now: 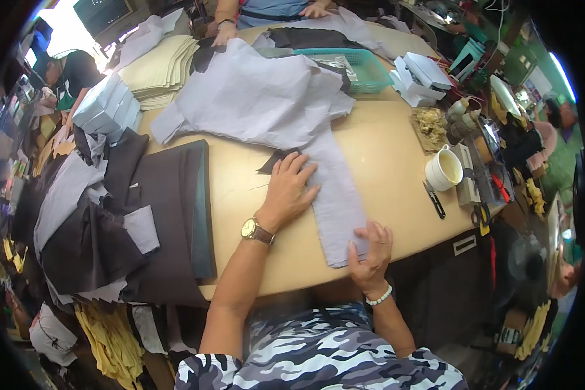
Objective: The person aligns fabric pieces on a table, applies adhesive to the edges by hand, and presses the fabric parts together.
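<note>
A large piece of pale lilac-grey fabric (253, 91) lies crumpled across the middle of the table, and a long strip of it (335, 188) runs toward me to the front edge. My left hand (287, 188), with a watch on its wrist, lies flat with fingers outstretched on the table and the strip's left edge. Its fingertips touch a small dark fabric scrap (276, 161). At the strip's near end, my right hand (372, 255) rests on the right edge, thumb and fingers apart and slightly bent; a beaded bracelet circles that wrist.
Dark folded fabric (162, 214) covers the table's left side. White boxes (107, 107) and stacked cream sheets (159, 68) stand behind it. On the right are a white cup (443, 168), thread snips (434, 199) and scissors (480, 218). Another person's hands (225, 32) are beyond a teal basket (370, 71).
</note>
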A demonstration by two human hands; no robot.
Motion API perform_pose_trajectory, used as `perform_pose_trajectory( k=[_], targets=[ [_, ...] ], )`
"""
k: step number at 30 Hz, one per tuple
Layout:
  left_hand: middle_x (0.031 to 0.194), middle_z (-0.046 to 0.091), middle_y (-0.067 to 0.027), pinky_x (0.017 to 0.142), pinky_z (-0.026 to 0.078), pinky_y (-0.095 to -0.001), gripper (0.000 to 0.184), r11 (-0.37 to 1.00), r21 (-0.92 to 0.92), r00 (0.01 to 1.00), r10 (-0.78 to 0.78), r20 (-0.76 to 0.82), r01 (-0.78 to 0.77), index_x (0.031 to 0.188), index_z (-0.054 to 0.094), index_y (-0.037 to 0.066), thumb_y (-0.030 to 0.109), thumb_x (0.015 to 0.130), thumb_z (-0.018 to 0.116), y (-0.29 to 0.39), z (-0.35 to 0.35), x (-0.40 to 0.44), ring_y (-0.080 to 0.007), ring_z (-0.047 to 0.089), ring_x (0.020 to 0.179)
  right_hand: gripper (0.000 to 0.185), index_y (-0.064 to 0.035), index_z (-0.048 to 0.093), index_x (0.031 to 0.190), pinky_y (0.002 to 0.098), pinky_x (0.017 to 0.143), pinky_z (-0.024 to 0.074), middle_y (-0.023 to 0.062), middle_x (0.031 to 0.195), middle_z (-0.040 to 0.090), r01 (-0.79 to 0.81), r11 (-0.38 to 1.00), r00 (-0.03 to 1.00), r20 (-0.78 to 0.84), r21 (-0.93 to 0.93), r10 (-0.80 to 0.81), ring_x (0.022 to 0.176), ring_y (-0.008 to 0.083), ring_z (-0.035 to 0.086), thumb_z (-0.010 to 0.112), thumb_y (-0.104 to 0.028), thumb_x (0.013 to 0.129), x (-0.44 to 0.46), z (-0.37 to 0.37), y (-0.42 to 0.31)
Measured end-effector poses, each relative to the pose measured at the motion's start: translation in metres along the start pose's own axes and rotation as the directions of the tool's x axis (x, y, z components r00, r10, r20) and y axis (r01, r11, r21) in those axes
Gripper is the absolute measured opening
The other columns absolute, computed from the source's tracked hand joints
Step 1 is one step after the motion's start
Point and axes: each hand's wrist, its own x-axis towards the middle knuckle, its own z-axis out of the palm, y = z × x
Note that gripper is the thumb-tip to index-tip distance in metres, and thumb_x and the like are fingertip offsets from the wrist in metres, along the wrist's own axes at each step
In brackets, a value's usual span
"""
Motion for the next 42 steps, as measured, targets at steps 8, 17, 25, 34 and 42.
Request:
perform_pose_trajectory(
  k=[8,17,25,34,42],
  targets=[
    [0.123,0.055,-0.0179,0.097,0.036,-0.0475,0.037,1.000,0.012,0.999,0.016,-0.035,-0.015,0.113,0.061,0.006,0.029,0.083,0.059,-0.006,0.007,-0.002,-0.0363,0.047,0.116,0.055,0.0038,0.049,0.125,0.0508,0.100,0.0318,0.0099,0.095,0.063,-0.005,0.999,1.000,0.014,-0.034,0.005,0.108,0.0316,0.052,0.063,-0.011,0.074,0.001,0.000,-0.003],
    [0.117,0.057,-0.0168,0.096,0.036,-0.0476,0.032,0.999,-0.014,0.999,0.028,-0.024,-0.028,0.105,0.062,0.005,0.027,0.082,0.058,-0.007,0.011,-0.001,-0.0348,0.048,0.113,0.050,0.0025,0.052,0.122,0.0509,0.098,0.0332,0.0107,0.094,0.063,0.025,0.999,1.000,-0.005,-0.048,-0.025,0.106,0.0316,0.053,0.062,-0.009,0.074,0.002,0.003,-0.001],
    [0.111,0.058,-0.0152,0.093,0.036,-0.0457,0.029,0.998,0.062,0.996,0.020,-0.085,-0.015,0.099,0.061,0.006,0.030,0.085,0.052,-0.004,0.008,-0.007,-0.0305,0.048,0.111,0.044,0.0051,0.054,0.117,0.0482,0.093,0.0371,0.0137,0.092,0.061,0.039,0.999,0.999,-0.011,-0.032,-0.040,0.101,0.0333,0.053,0.061,-0.004,0.074,0.004,0.003,-0.003],
    [0.112,0.056,-0.0152,0.089,0.038,-0.0458,0.029,1.000,0.027,1.000,0.005,-0.024,-0.005,0.103,0.058,0.006,0.028,0.086,0.052,0.003,-0.004,-0.003,-0.0307,0.048,0.107,0.043,0.0050,0.057,0.115,0.0466,0.092,0.0382,0.0137,0.091,0.062,0.066,0.997,0.997,-0.022,-0.035,-0.067,0.098,0.0329,0.055,0.060,-0.004,0.073,0.004,0.003,-0.002],
    [0.116,0.054,-0.0159,0.092,0.037,-0.0460,0.032,0.998,0.056,0.999,0.003,0.033,-0.005,0.107,0.057,0.005,0.029,0.086,0.052,0.002,-0.003,-0.004,-0.0313,0.047,0.110,0.047,0.0038,0.055,0.118,0.0466,0.093,0.0384,0.0122,0.090,0.062,0.046,0.999,0.998,-0.045,-0.008,-0.046,0.097,0.0318,0.055,0.061,-0.004,0.072,0.003,0.004,-0.001]
  ],
)
